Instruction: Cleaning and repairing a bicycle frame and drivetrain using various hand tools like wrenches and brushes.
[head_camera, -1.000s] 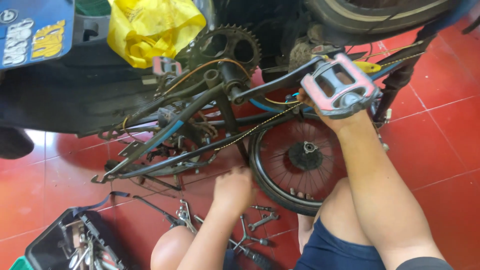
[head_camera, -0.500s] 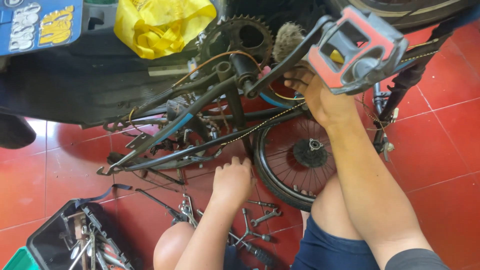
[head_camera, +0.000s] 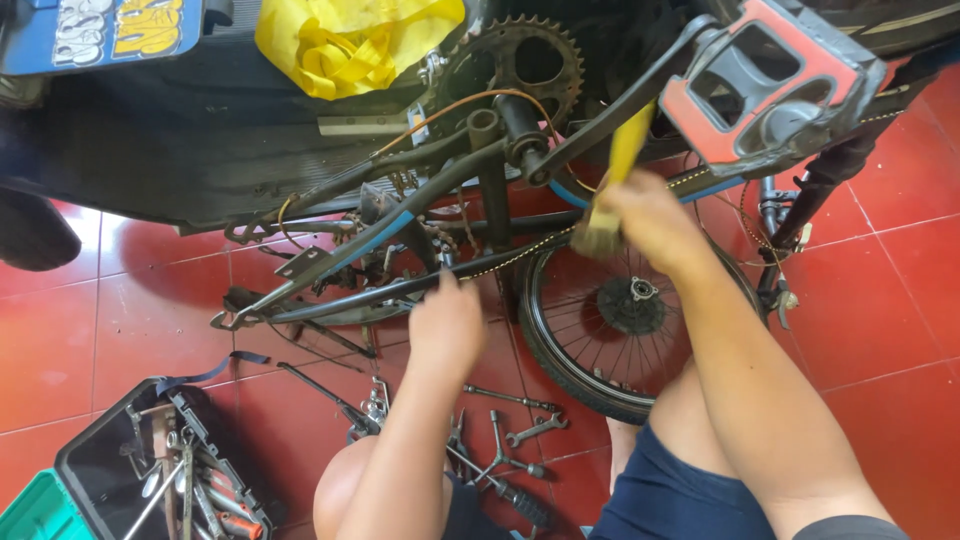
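Down by the person's knees a scatter of spanners (head_camera: 520, 435) lies on the red tiled floor (head_camera: 880, 300), and off to the left sits an open black toolbox (head_camera: 160, 470) full of tools. Just beyond them the left hand (head_camera: 447, 325) has come up off the floor side, where it hovered half a second ago, and now rests against the dark lower tube of the upturned bicycle frame (head_camera: 400, 235); its fingers curl over the tube, though from behind I cannot tell how tightly they grip. To the right, the right hand (head_camera: 645, 220) has dropped away from the pedal it was near before and is closed around a yellow-handled brush (head_camera: 612, 190), bristles down, held over the chain just above the small spoked wheel (head_camera: 625, 300). Higher up, the grey and red pedal (head_camera: 770, 85) on its crank now stands free of the hand. Further back are the toothed chainring (head_camera: 520, 65) and a yellow plastic bag (head_camera: 350, 40) against the dark bulk behind.
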